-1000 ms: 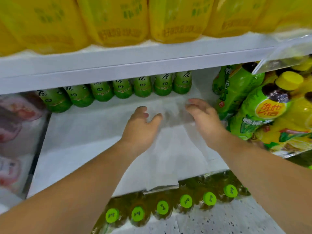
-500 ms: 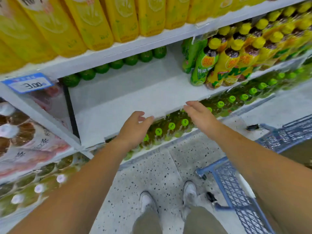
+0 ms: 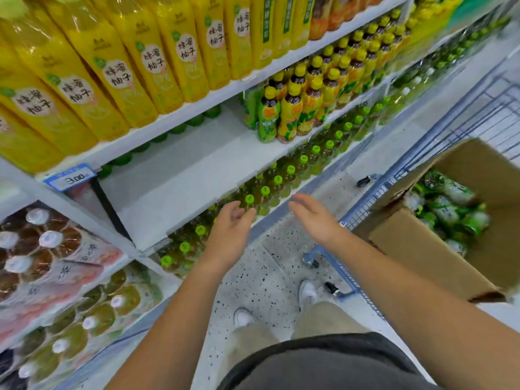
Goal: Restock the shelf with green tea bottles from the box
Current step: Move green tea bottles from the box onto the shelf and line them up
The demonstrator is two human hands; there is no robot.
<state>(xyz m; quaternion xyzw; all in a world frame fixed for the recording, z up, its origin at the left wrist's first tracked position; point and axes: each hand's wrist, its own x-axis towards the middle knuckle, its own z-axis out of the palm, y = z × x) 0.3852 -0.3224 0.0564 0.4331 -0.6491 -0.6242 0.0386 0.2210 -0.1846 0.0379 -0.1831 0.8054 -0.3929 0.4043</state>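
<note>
Down to my right, green tea bottles lie jumbled in the open box, nearer my right hand than my left hand; both hands empty, fingers loosely spread, with the bare shelf ahead-left.

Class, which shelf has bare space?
The middle shelf, below the tall yellow bottles: white board shows in front of a back row of green tea bottles; others are packed.
</note>
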